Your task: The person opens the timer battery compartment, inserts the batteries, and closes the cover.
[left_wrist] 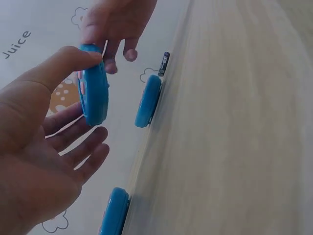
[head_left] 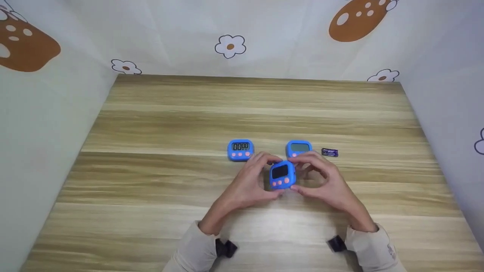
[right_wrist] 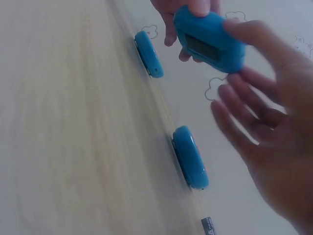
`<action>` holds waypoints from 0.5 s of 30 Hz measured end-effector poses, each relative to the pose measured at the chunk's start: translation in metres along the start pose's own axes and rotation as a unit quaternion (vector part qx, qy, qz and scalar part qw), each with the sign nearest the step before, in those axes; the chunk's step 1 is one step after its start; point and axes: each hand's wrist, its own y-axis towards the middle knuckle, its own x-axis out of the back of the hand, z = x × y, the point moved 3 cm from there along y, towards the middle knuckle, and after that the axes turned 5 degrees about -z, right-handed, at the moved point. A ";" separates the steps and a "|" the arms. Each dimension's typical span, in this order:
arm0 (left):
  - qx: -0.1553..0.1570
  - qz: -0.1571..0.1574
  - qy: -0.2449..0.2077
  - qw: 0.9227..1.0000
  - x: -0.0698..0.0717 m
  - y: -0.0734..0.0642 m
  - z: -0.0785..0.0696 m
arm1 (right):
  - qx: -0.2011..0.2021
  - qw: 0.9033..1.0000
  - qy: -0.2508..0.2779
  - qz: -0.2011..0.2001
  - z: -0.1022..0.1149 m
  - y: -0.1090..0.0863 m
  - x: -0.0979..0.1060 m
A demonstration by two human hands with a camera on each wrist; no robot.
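Timer (head_left: pixel 282 175), blue and rounded, is what I watch in the head view: it is held tilted above the table (head_left: pixel 151 124), with the left hand (head_left: pixel 247 187) and right hand (head_left: pixel 332 186) both clamped on it, fingers at its upper edge and thumbs at its lower. Its screen (head_left: pixel 280 172) looks dark; a second timer (head_left: pixel 241 150) and third timer (head_left: pixel 299 147) lie beyond, a battery (head_left: pixel 330 152) to their right. From the left wrist I see it edge-on, the left thumb pressed to the rim, other fingers fanned below. From the right wrist I find the right thumb on the end nearest that palm, though blur hides how firmly it presses. I judge it light and stiff, smooth plastic that could slip, its screen the fragile part, so I would take it by the side rims, clear of the buttons (head_left: pixel 280 182)
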 end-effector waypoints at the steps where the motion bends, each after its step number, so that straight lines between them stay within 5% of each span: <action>1: -0.001 0.004 -0.017 1.000 -0.002 0.000 0.000 | 0.011 1.000 0.009 -0.006 0.001 0.000 0.000; 5: 0.008 0.029 -0.130 0.991 -0.013 0.000 0.000 | 0.058 0.998 0.010 -0.015 0.008 0.000 -0.004; 9: 0.050 0.048 -0.254 0.965 -0.020 0.000 0.002 | 0.077 0.997 -0.003 -0.009 0.013 0.000 -0.007; 15: 0.089 0.024 -0.333 0.939 -0.017 -0.002 0.007 | 0.054 0.998 -0.024 -0.010 0.013 0.001 -0.004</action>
